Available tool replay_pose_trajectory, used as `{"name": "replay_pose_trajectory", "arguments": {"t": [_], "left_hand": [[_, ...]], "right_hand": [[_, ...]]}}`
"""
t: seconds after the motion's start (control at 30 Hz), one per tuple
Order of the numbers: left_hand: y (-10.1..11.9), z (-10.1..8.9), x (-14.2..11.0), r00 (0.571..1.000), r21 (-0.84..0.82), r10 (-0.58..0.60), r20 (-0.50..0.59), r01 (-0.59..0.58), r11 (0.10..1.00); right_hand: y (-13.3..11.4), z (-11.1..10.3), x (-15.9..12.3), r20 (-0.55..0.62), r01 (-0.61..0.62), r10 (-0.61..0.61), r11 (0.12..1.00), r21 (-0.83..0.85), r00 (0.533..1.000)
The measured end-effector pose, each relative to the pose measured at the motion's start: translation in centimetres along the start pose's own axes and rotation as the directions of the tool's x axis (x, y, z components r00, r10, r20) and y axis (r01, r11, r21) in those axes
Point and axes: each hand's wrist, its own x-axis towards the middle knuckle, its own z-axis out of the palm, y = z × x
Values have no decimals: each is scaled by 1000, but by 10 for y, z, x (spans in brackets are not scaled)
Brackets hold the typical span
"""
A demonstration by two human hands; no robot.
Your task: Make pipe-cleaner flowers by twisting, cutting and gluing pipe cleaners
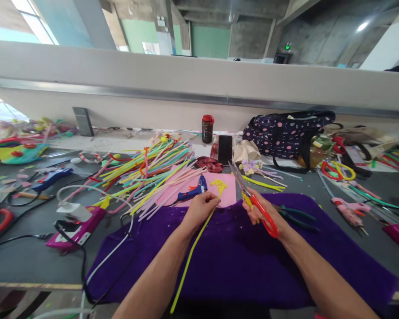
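Observation:
My left hand [201,209] pinches a long yellow pipe cleaner [193,251] between thumb and fingertips. Its lower part hangs down over the purple cloth [239,261], and its upper end rises toward a looped yellow bit [219,183] above a pink sheet [231,197]. Whether these two are joined I cannot tell. A pair of scissors [263,212] with red and yellow handles is held in my right hand [272,213], blades pointing up and away, apart from the pipe cleaner. Left of the yellow bit lies a blue glue gun [193,192].
Many coloured pipe cleaners [146,170] lie in a heap behind my left hand. Green-handled pliers [297,215] rest right of the scissors. Toward the back stand a phone [224,149], a bottle [207,129] and a patterned bag [279,137]. Cables trail from a magenta power strip [93,219].

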Motion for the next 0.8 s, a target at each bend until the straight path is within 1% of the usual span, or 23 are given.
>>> {"name": "replay_pose_trajectory", "arguments": {"t": [0.07, 0.13, 0.2, 0.3, 0.43, 0.5, 0.67, 0.8], "left_hand": [[3, -1, 0, 996, -189, -76, 46, 83, 978], [6, -1, -1, 989, -325, -102, 110, 133, 936], [8, 0, -2, 988, -401, -84, 133, 131, 907], [11, 1, -3, 991, -468, -54, 125, 107, 877], [14, 0, -6, 991, -499, -38, 129, 97, 861], [14, 0, -7, 990, -498, -32, 136, 96, 862], [13, -1, -8, 979, -447, -18, 202, 108, 888], [13, -1, -8, 971, -405, -30, 236, 126, 906]], "right_hand": [[1, 0, -1, -17, -33, 32, 997, -65, 999], [6, -3, -2, -34, -75, 71, 990, -119, 997], [12, -5, -3, -39, -117, 112, 980, -162, 993], [13, -7, -4, -38, -162, 157, 962, -220, 987], [8, -3, -6, -50, -209, 203, 921, -328, 978], [5, 0, -7, -34, -222, 226, 902, -369, 974], [6, 2, -7, 4, -240, 265, 881, -408, 964], [9, 3, -6, 1, -232, 257, 874, -427, 966]]}}
